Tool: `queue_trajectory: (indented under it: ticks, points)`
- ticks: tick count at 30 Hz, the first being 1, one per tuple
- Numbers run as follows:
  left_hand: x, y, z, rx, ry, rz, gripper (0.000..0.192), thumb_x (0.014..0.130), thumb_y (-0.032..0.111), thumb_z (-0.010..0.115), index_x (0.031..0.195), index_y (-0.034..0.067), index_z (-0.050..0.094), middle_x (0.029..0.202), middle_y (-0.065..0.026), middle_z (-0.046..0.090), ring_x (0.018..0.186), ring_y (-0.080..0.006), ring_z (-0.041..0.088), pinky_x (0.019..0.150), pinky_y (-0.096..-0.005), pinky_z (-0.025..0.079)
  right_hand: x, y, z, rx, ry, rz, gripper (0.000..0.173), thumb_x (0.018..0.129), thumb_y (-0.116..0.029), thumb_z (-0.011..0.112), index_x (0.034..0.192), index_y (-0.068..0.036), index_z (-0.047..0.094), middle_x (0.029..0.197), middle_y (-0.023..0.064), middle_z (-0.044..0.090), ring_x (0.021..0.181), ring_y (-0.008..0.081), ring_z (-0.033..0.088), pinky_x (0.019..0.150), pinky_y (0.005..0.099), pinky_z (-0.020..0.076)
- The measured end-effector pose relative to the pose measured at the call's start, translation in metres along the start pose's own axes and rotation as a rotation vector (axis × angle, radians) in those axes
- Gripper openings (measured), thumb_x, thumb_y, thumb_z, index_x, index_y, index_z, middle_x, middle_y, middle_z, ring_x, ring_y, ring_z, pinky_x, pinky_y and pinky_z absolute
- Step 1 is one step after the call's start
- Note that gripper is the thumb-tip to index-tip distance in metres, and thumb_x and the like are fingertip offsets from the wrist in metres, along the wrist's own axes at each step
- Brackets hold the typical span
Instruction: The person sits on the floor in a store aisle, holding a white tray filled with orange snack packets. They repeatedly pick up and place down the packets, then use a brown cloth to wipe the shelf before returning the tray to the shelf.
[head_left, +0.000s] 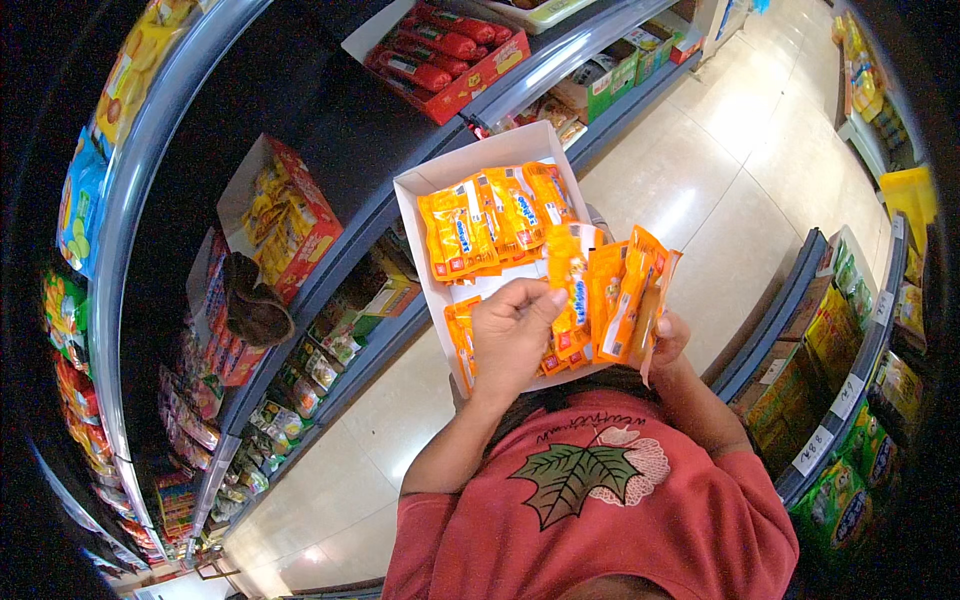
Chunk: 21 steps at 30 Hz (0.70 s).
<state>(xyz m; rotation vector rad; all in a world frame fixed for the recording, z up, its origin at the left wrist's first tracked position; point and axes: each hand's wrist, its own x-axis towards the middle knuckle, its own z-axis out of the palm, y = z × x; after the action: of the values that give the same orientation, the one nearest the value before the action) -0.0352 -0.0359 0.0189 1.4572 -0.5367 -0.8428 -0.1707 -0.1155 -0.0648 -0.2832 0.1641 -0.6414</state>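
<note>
In front of me a white open carton (416, 225) holds orange snack packets (461, 232), some standing in a row at its far end. My left hand (510, 330) is over the carton, thumb and fingers pinching the edge of a single orange packet (568, 300), which looks slightly blurred. At the carton's right side, my right hand (670, 339) grips a fanned bunch of orange packets (626, 300). Its fingers are partly hidden behind the bunch. The carton's near end lies close to my red shirt (600, 517).
Shelving with a metal edge (360, 244) runs along the left. On it are a red carton of red-wrapped sausages (435, 56), a carton of yellow packets (274, 214) and a dark brown object (255, 304). Another stocked shelf (832, 390) curves along the right, above a tiled floor (675, 150).
</note>
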Motion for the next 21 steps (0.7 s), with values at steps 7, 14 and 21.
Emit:
queue_trajectory:
  ticks: [7, 14, 21]
  points:
    - [-0.003, 0.029, -0.048, -0.031, 0.212, 0.167, 0.007, 0.076, 0.006, 0.057, 0.075, 0.000, 0.056, 0.058, 0.0001, 0.052, 0.039, -0.0020, 0.038, 0.035, -0.0160, 0.029, 0.005, -0.005, 0.014, -0.024, -0.113, 0.020, 0.073, 0.064, -0.028, 0.056, 0.123, 0.001, 0.024, 0.114, 0.0227, 0.042, 0.096, 0.0326, 0.051, 0.084, 0.0428, 0.0416]
    - [-0.017, 0.008, -0.077, 0.143, 0.213, -0.028, 0.006, 0.077, 0.005, 0.055, 0.073, 0.000, 0.054, 0.057, 0.0008, 0.049, 0.040, -0.0023, 0.038, 0.035, -0.0164, 0.029, 0.006, -0.005, 0.014, -0.036, -0.093, 0.033, 0.074, 0.064, -0.030, 0.054, 0.123, 0.002, 0.023, 0.113, 0.0227, 0.043, 0.095, 0.0322, 0.051, 0.084, 0.0429, 0.0410]
    - [-0.026, -0.024, -0.071, 0.103, 0.169, -0.267, 0.007, 0.076, 0.004, 0.054, 0.072, 0.000, 0.053, 0.050, 0.0011, 0.047, 0.034, -0.0029, 0.035, 0.031, -0.0177, 0.025, 0.006, -0.006, 0.020, -0.102, -0.078, 0.020, 0.074, 0.063, -0.030, 0.055, 0.122, 0.001, 0.024, 0.112, 0.0218, 0.044, 0.095, 0.0309, 0.052, 0.083, 0.0422, 0.0415]
